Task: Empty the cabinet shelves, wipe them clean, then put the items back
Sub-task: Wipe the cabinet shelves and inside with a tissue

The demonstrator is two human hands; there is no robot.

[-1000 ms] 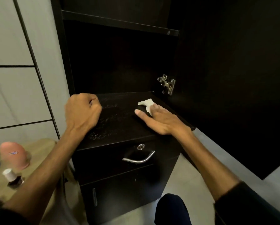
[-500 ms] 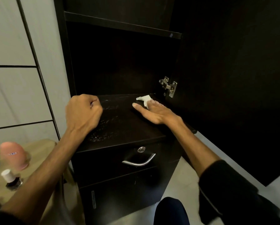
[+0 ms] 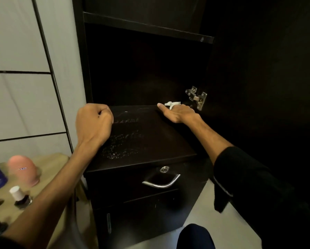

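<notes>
- Tissue [image 3: 171, 104], a small white crumpled wad, lies at the far right corner of the dark shelf [image 3: 150, 137], just beside the metal hinge [image 3: 196, 97].
- Right hand [image 3: 177, 114] presses it flat: grip wide, fingers straight over the wad.
- Left hand [image 3: 94, 123] rests on the shelf's left edge, fingers curled into a fist, apparently holding nothing.
- Handling, as a judgement: light, soft, likely to tear or slip free, so it is best pinned under flat fingers.
- Pale residue streaks remain mid-shelf, so wiping looks unfinished.
- Bottles [image 3: 22, 169] stand on the bench [image 3: 48, 164] at left.
</notes>
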